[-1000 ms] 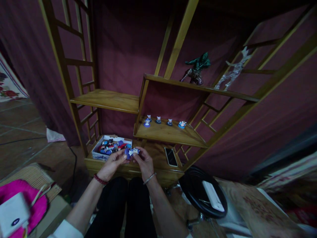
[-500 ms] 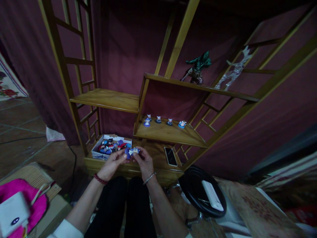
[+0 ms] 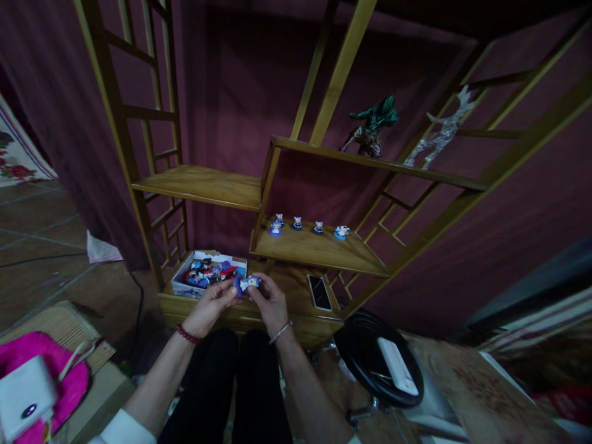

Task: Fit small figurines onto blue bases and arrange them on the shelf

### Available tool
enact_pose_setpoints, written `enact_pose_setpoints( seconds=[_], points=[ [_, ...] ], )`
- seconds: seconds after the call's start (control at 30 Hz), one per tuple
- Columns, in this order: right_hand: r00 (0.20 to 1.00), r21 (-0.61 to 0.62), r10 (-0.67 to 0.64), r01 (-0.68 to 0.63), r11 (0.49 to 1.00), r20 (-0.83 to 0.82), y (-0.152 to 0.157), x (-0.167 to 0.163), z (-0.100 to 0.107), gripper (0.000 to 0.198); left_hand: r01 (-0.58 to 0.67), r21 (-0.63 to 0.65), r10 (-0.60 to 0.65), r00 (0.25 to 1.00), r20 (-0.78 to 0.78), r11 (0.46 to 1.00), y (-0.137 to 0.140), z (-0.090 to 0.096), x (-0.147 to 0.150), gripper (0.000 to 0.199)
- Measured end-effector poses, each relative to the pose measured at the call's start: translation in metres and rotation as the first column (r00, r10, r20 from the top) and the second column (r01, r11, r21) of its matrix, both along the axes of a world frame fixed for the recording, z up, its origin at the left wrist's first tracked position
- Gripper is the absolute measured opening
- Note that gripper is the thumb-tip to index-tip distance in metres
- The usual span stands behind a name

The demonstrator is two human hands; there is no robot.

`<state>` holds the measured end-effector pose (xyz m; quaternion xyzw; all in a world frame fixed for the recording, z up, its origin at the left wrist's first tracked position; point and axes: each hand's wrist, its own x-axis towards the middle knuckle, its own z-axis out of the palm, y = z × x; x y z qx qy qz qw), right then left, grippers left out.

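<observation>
A small purple-and-white figurine (image 3: 250, 282) lies sideways between my two hands, above the front edge of the cabinet's lowest board. My left hand (image 3: 213, 303) pinches its purple base, and my right hand (image 3: 269, 298) grips the other end with thumb and fingers. Just behind my left hand sits an open white cardboard box (image 3: 185, 290) heaped with colourful figurines (image 3: 210, 271). On the small shelf above stand several figurines: a purple one (image 3: 275, 229) in front at the left, dark-based ones (image 3: 296, 223) behind and beside it, and a blue-and-white one (image 3: 341, 232) at the right.
A phone (image 3: 319, 292) lies on the lowest board, right of my hands. Higher up, a green-caped statue (image 3: 374, 126) and a clear statue (image 3: 439, 132) share a wooden shelf (image 3: 314, 150). A black round stool (image 3: 365, 345) bears a white object (image 3: 396, 365) at the lower right.
Both hands keep the figurine in nearly the same place and pose. The whole view has shifted very slightly.
</observation>
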<state>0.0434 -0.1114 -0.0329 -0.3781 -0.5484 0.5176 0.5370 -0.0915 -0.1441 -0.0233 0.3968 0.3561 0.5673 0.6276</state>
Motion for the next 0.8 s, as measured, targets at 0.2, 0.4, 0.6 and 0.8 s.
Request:
enact_pose_setpoints(
  seconds=[0.2,0.4,0.6,0.8],
  points=[
    [0.998,0.085,0.026,-0.031,0.996,0.059,0.0020,0.0027,-0.0039,0.030,0.009,-0.005,-0.009,0.998,0.058,1.000,0.0014,-0.0059,0.0005,0.032],
    [0.992,0.139,0.038,-0.055,0.989,0.119,0.0018,0.0044,-0.0010,0.030,-0.005,-0.025,0.008,0.995,0.099,1.000,0.0024,-0.0062,0.0019,0.032],
    [0.989,0.163,0.034,-0.058,0.985,0.144,0.0030,0.0059,-0.0010,0.030,0.002,-0.022,0.000,0.995,0.103,1.000,0.0015,-0.0056,0.0014,0.029],
    [0.986,0.185,0.055,-0.085,0.979,0.160,0.0036,0.0074,-0.0008,0.029,0.014,-0.027,-0.011,0.995,0.095,1.000,0.0004,-0.0031,0.0003,0.028]
  ],
)
